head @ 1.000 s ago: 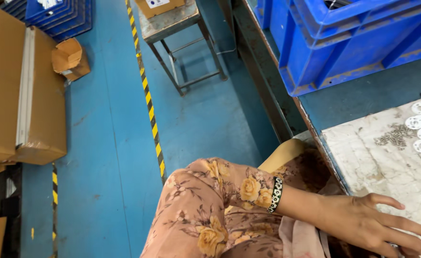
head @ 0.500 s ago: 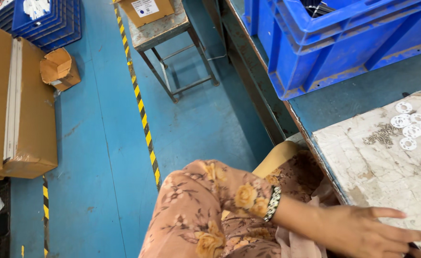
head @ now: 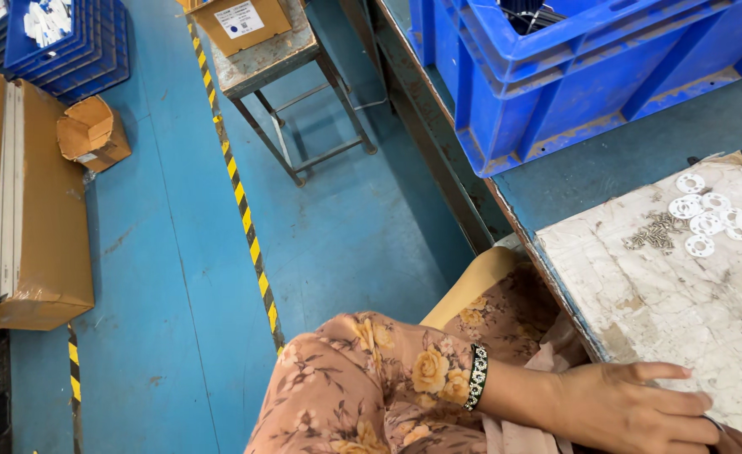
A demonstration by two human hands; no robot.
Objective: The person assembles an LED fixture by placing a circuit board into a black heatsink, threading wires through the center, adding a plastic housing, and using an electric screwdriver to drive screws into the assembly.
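Cardboard cartons [head: 18, 210]: stood at the far left on the blue floor, a small open box [head: 93, 134] beside them.
Floor stripe [head: 245, 219]: yellow and black, ran from top to bottom past the metal stool [head: 274, 59].
Blue crate [head: 590, 67]: sat on the bench at upper right.
Work board [head: 674, 303]: worn and whitish, lay on the bench edge.
Left hand [head: 632, 412]: lay flat with fingers stretched out on the board's near edge, released, gripping nothing that could be seen; a beaded bracelet [head: 477, 377] circled the wrist.
Right hand: only a sliver at the bottom right corner; its state could not be told.
White discs [head: 712, 214]: clustered at the board's far right corner, small screws [head: 655, 231] just beside them.
Relation: the discs lay ahead and to the right of the left hand, well apart; the left hand was the only one clearly seen to judge from.
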